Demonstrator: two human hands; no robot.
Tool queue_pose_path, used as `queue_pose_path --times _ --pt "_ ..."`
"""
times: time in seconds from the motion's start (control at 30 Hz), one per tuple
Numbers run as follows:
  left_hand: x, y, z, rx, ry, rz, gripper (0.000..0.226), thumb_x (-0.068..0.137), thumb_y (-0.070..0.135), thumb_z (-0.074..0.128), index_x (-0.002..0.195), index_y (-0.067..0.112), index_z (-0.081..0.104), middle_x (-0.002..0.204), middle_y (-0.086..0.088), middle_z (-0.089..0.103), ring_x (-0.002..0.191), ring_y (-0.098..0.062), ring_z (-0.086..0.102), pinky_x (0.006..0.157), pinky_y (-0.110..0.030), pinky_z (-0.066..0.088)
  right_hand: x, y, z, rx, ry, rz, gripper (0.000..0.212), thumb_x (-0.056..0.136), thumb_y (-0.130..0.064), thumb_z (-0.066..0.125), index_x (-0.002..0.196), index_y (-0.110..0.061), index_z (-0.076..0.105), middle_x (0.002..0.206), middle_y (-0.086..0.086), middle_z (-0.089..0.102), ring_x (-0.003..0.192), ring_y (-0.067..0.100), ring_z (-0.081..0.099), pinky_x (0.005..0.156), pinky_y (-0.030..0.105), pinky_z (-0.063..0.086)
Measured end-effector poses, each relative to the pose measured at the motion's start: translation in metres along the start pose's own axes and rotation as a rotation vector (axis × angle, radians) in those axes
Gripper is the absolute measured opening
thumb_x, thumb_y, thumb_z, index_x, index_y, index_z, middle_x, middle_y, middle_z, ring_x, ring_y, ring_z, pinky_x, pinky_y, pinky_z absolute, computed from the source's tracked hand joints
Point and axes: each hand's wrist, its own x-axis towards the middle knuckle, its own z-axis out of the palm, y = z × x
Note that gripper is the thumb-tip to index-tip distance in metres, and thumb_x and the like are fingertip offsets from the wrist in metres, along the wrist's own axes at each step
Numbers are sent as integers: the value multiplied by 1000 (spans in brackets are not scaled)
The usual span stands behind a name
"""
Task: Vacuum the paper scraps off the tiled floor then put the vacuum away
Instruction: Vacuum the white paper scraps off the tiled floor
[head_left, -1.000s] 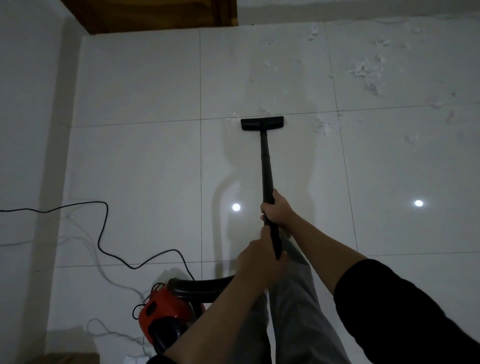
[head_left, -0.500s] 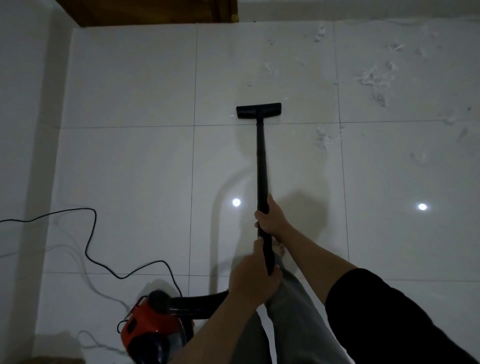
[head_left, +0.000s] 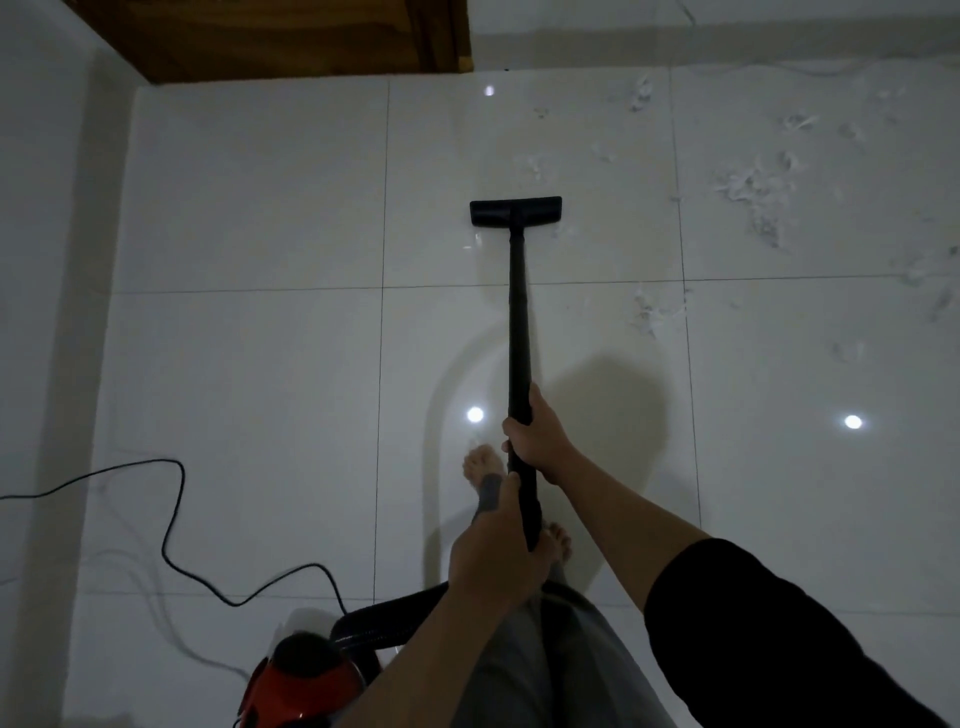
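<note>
Across the pale tiled floor (head_left: 260, 364), the wand (head_left: 519, 322) runs toward twelve o'clock, its nozzle (head_left: 515, 211) flat on a tile. The thickest paper scraps (head_left: 753, 187) lie at about two o'clock from the nozzle (well apart). The right hand (head_left: 537, 439), farther forward, and the left hand (head_left: 498, 561) both wrap the wand.

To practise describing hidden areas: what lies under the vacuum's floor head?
The floor head sits on a white tile. Scraps lie to its right and beyond it. Whatever is directly beneath the head is covered.
</note>
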Motion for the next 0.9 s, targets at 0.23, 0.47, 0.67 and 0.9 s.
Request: queue_pose_path --times 0.23,0.47,0.67,0.9 --pt "51 7 -34 -3 -5 -8 74 92 41 49 150 24 6 115 -4 62 95 -22 65 82 -34 54 42 -44 -9 32 7 15 50 91 1 48 135 -19 37 90 9 48 62 17 57 52 18 49" --pt "97 16 -74 -12 29 69 52 90 38 51 134 23 28 103 1 58 86 -16 58 68 -26 51 87 -85 -13 50 24 21 56 90 1 49 141 -18 35 90 8 48 65 18 56 55 20 51" --pt "139 28 -104 -8 38 52 60 92 42 49 142 22 22 95 2 64 77 -15 62 66 -25 51 126 -119 -21 57 46 17 53 90 0 50 139 -16 37 88 8 50 62 19 58 53 21 50" --pt "186 55 -127 -19 37 31 64 92 44 47 145 21 19 95 1 64 78 -17 64 70 -30 56 170 -154 -45 46 43 -1 58 91 4 49 144 -14 33 88 11 47 65 23 55 48 15 48"
